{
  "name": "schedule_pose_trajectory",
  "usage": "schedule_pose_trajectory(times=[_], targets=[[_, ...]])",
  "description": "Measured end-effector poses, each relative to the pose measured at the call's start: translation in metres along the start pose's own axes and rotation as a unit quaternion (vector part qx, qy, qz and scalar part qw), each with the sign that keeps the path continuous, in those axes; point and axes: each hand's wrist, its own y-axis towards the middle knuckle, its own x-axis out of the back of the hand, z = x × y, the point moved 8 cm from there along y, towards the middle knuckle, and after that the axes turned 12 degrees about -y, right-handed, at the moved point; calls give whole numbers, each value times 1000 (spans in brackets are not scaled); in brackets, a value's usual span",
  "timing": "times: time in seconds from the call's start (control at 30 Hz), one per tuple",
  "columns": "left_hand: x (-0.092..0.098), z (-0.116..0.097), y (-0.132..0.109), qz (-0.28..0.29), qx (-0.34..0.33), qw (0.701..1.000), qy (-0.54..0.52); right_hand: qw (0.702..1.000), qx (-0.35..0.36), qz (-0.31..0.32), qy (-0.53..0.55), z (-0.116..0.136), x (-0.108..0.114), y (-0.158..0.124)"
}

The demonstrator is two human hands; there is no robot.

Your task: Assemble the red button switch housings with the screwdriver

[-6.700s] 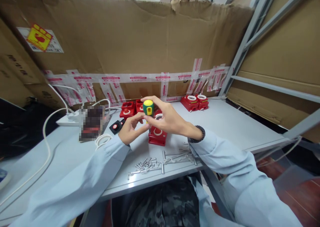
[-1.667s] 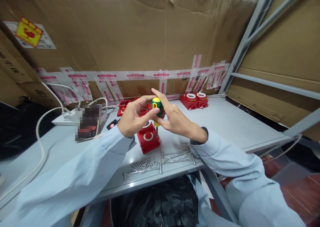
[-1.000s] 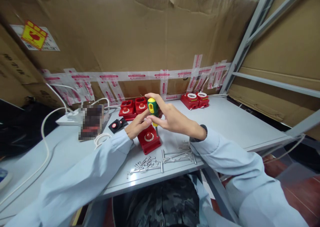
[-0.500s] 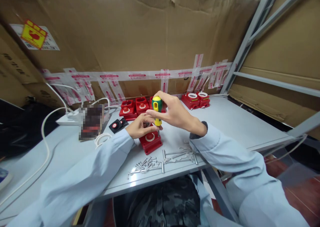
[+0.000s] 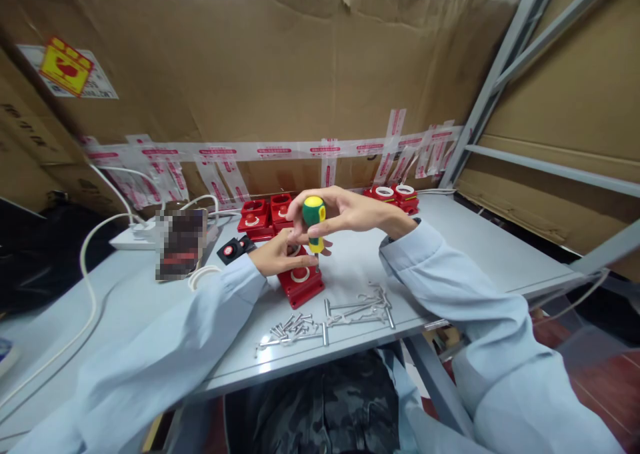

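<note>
My right hand (image 5: 353,211) is closed around the yellow and green handle of a screwdriver (image 5: 315,215). The screwdriver stands nearly upright, its shaft pointing down at the right edge of a red housing (image 5: 306,286). Whether its tip sits in a screw head is too small to tell. My left hand (image 5: 274,254) grips the far part of that housing, with fingers partly hidden behind it. A pale ring-shaped mark shows on the housing's near face. Loose screws (image 5: 293,326) lie in a small heap closer to me.
T-shaped metal rods (image 5: 357,311) lie near the front edge. More red housings (image 5: 254,217) stand behind my hands, and others with white rings (image 5: 395,197) sit back right. Black parts (image 5: 235,249), a phone (image 5: 183,244), cables and a power strip (image 5: 133,239) are left. Cardboard (image 5: 280,74) walls the back.
My right hand has shifted its grip, and the screwdriver handle has turned. More of its shaft now shows. My left hand and the housing have stayed almost where they were.
</note>
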Motion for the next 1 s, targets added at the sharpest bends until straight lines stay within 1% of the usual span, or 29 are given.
schedule_pose_trajectory(times=[0.07,0.13,0.17,0.23,0.27,0.3,0.33,0.4,0.43,0.47,0.5,0.53,0.57,0.63,0.67,0.7,0.73,0.77,0.8,0.83,0.9,0.93,0.97,1.0], targets=[[-1,-2,-1,8,6,1000,-1,998,6,33,59,-2,1,-1],[-1,-4,-1,8,0,1000,12,997,6,36,65,-1,2,-3],[0,-5,0,8,-7,1000,19,999,0,26,42,0,3,-3],[0,-4,2,6,-18,999,29,997,-22,-41,-62,4,7,-4],[0,-4,3,1,-22,999,32,984,-40,-96,-142,7,11,-5],[1,-3,4,-5,-25,999,35,957,-62,-168,-229,12,17,-9],[2,-3,5,-11,-28,999,41,926,-95,-209,-300,16,19,-11],[3,-3,6,-25,-34,997,58,858,-182,-234,-418,19,18,-16],[3,-3,6,-30,-37,997,68,826,-225,-231,-462,19,17,-17],[4,-4,6,-32,-41,996,74,801,-255,-222,-493,19,17,-18],[4,-4,5,-32,-43,996,75,790,-269,-209,-510,19,17,-17],[4,-4,5,-32,-44,996,69,795,-264,-190,-512,19,16,-14],[4,-3,4,-31,-42,997,58,815,-240,-163,-501,20,15,-11],[5,-1,3,-26,-31,999,30,871,-160,-91,-455,23,11,-2],[5,0,3,-25,-26,999,21,894,-115,-50,-431,27,9,0],[5,1,3,-24,-21,999,17,907,-83,-14,-412,29,8,1],[5,1,3,-20,-19,999,18,914,-70,13,-400,31,8,2],[5,1,3,-17,-18,999,22,912,-77,34,-402,31,9,2],[4,0,4,-15,-19,999,30,901,-102,43,-421,30,11,2],[4,0,4,-13,-18,999,40,880,-138,39,-453,28,14,2],[5,1,5,-14,-16,998,62,819,-212,3,-534,28,22,3],[5,2,4,-17,-13,997,71,791,-235,-16,-564,30,24,4],[6,3,4,-21,-10,997,77,777,-244,-23,-579,31,24,7],[7,5,3,-27,-6,997,77,776,-243,-15,-581,32,21,10]])
